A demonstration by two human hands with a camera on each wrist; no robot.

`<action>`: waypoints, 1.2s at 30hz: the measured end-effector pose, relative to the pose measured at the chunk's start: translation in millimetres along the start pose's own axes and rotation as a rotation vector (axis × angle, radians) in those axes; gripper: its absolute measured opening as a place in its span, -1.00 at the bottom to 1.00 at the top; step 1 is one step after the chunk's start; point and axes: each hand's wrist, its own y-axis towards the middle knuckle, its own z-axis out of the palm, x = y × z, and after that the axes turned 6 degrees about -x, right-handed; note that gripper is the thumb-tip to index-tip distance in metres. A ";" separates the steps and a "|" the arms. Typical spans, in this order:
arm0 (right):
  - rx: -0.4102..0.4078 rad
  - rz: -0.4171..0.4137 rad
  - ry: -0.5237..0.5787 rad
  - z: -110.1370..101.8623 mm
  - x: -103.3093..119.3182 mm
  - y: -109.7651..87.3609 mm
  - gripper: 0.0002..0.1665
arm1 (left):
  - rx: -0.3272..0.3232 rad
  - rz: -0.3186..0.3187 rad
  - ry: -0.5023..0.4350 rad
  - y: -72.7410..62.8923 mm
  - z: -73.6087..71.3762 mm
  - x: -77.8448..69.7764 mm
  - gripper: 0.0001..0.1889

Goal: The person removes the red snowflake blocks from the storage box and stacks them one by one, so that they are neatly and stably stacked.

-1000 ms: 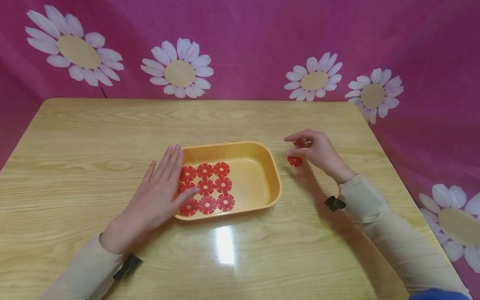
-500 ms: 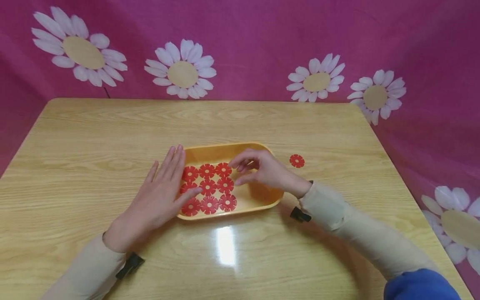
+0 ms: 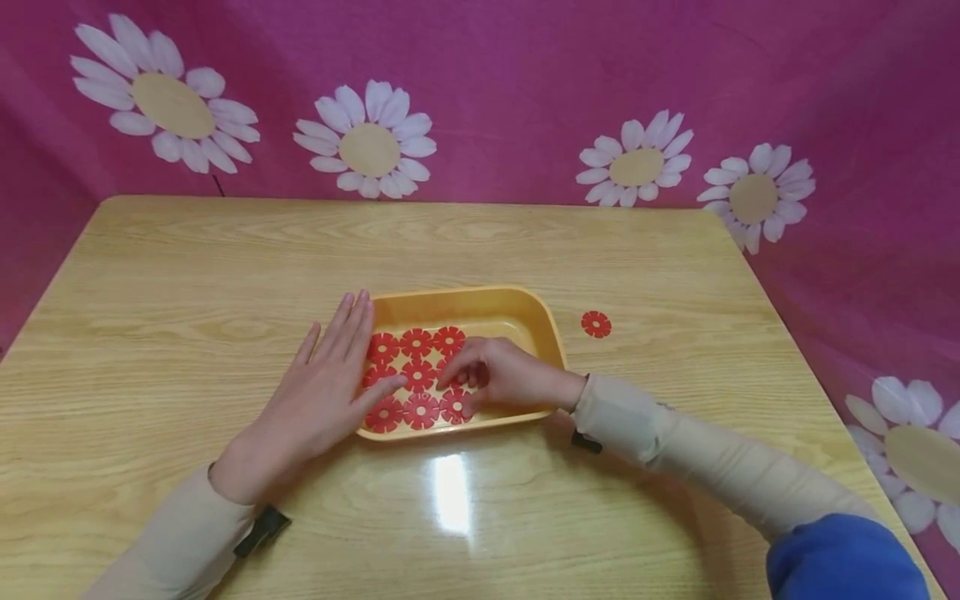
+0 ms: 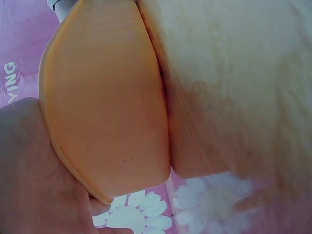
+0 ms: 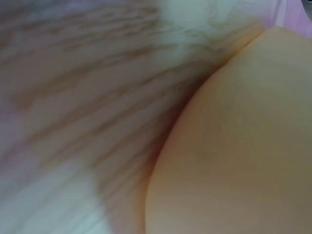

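Nine flat red flower-shaped notched discs (image 3: 417,386) are sighted lying in three rows at the left part of a shallow yellow-orange rounded rectangular tray (image 3: 480,306). The left disc of the middle row is partly covered by the left thumb; the right column is partly covered by the right hand (image 3: 510,372).

That hand reaches in over the tray's right side, fingers bent, thumb and forefinger at the discs. From where I stand I cannot tell whether it grasps one. The left hand (image 3: 322,387) lies flat at the tray's left end, fingers straight and clasping nothing, thumb extended inward over the discs.

A single red notched disc (image 3: 604,327) lies outside the tray, just beyond its right end. All of it stands on a light wood-grain table (image 3: 225,275), with a white glare patch (image 3: 452,493) nearer the person.

Both forearms wear beige sleeves (image 3: 720,462), the right one with blue fabric (image 3: 847,554) above it. On the far side hangs a magenta backdrop (image 3: 510,100) printed with large white daisies (image 3: 370,150).
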 end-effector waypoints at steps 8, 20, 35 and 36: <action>-0.001 -0.003 -0.018 0.4 0.3 0.0 -0.74 | -0.009 0.003 -0.001 0.9 0.2 0.8 0.01; 0.004 0.028 0.041 -4.5 7.3 -5.0 -0.70 | -0.004 0.003 0.005 1.0 0.4 1.1 0.01; -0.350 0.252 0.375 -90.1 -17.2 -39.4 -0.62 | -0.010 0.000 -0.011 0.4 0.8 1.2 0.01; -0.395 0.285 0.381 -96.6 -23.3 -45.0 -0.62 | -0.011 0.002 -0.008 0.2 0.8 1.3 0.01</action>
